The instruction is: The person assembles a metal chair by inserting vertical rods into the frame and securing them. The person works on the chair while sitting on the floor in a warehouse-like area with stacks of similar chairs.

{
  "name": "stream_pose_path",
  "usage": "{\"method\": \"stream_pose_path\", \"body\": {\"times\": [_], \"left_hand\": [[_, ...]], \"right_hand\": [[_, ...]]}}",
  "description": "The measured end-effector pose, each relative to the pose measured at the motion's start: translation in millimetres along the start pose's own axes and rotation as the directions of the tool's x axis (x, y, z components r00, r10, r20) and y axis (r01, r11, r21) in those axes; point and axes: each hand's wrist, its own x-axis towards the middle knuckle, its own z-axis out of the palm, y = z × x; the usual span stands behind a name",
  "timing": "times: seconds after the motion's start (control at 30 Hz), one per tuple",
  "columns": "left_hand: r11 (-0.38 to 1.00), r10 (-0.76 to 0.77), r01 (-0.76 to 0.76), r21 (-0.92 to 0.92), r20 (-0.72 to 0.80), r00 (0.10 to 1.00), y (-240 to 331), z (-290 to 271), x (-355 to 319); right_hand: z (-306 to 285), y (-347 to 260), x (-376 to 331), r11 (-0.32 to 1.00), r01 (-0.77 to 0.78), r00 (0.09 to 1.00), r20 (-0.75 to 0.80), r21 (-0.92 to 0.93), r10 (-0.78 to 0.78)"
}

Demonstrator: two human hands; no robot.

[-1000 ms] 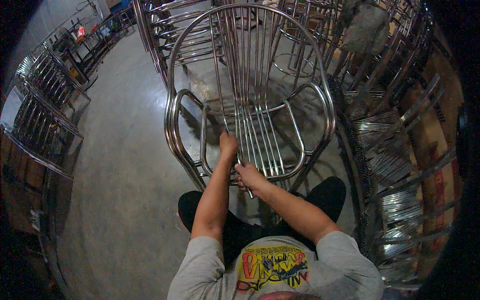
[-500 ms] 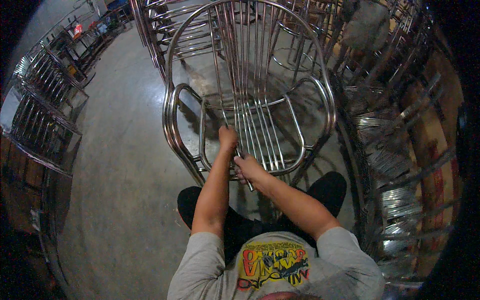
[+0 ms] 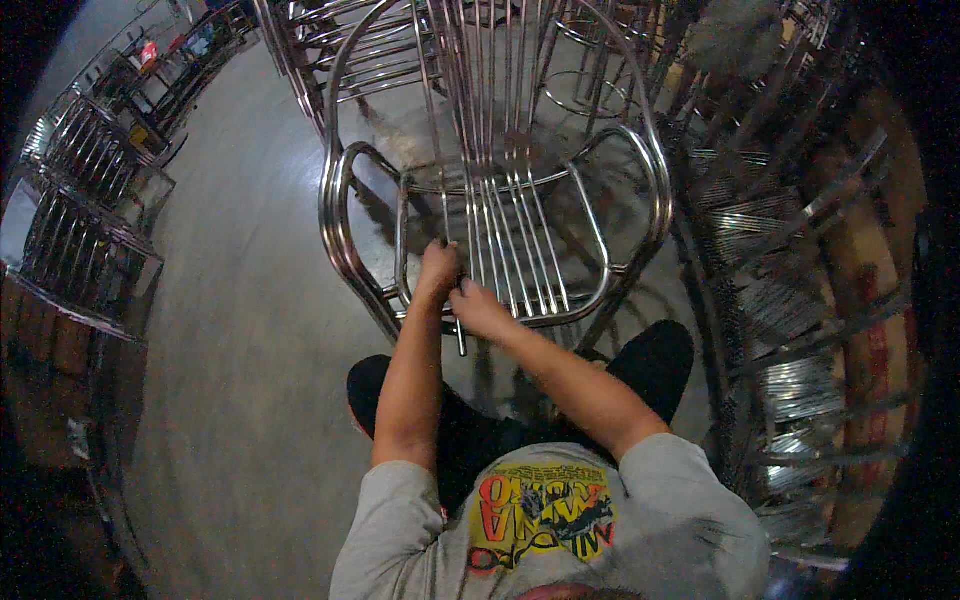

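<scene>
A shiny metal chair frame (image 3: 332, 215), with a rounded tube outline and looped arms, stands in front of me. Several thin rods run down its back and across its seat. Both my hands are over the left side of the seat, closed around one loose-ended metal rod (image 3: 461, 340). My left hand (image 3: 440, 268) grips it higher up, and my right hand (image 3: 482, 312) is just below, near the front seat tube. The rod's lower end pokes out past that tube, under my right hand. My fingers cover the stretch of rod between them.
Metal frames (image 3: 375, 50) are stacked behind the chair. Chair frames with slats (image 3: 75, 235) line the left side. Bundles of metal parts (image 3: 800, 390) lie along the right beside brown cardboard (image 3: 880, 330). Grey concrete floor (image 3: 235, 330) lies between the left row and the chair.
Both hands have shifted slightly left, and the rod's lower end has swung left with them, now pointing nearly straight toward me. The chair sits a little higher in view.
</scene>
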Motion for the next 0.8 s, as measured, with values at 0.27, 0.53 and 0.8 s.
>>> {"method": "stream_pose_path", "body": {"times": [0.27,0.53,0.8], "left_hand": [[0.919,-0.091,0.058,-0.391,-0.067,0.994,-16.7,15.1,14.5],[0.867,-0.118,0.099,-0.489,-0.007,0.993,-4.2,3.1,-3.2],[0.958,0.085,-0.126,-0.257,-0.168,0.982,18.2,-6.0,-16.0]], "right_hand": [[-34.6,18.8,-21.6,0.755,0.121,0.959,-0.122,-0.644,-0.258],[-37.2,22.2,-17.2,0.760,0.135,0.962,-0.098,-0.636,-0.253],[-35.0,18.2,-20.0,0.765,0.102,0.964,-0.126,-0.636,-0.233]]}}
